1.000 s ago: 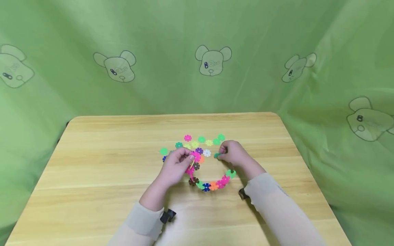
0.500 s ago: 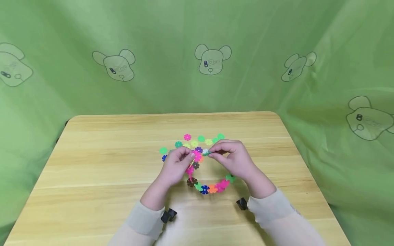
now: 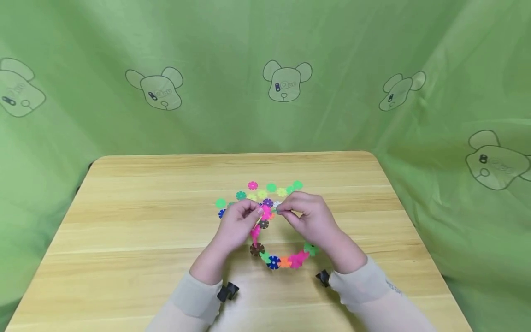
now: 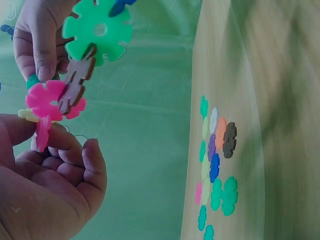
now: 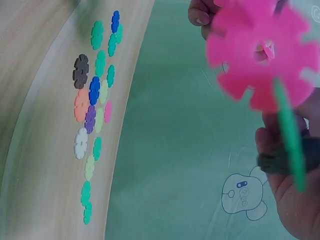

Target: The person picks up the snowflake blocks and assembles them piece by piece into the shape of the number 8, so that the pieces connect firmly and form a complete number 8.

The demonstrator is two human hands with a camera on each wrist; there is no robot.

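A chain of notched plastic snowflake discs [image 3: 273,263] in several colours hangs in a loop above the table between the hands. My left hand [image 3: 236,224] pinches it at its upper left end, close to a pink disc [image 3: 266,212] and a pale yellow disc [image 4: 29,115]. Between its thumb and index finger my right hand [image 3: 313,219] holds a teal-green snowflake disc [image 4: 32,81], its edge against or very near the pink disc. Whether the two interlock I cannot tell. The chain's right end is hidden behind the right hand. In the right wrist view a pink disc [image 5: 260,55] looms close.
Loose snowflake discs lie scattered on the wooden table [image 3: 137,221] beyond the hands, among them a pink one [image 3: 252,185], a purple one [image 3: 267,203] and a white one [image 5: 81,143]. A green curtain [image 3: 224,124] with bear outlines surrounds the table's far sides.
My right hand has moved left with the teal-green disc, up to the pink disc by my left hand. The bottom of the loop has sunk slightly. The left hand stays nearly still.
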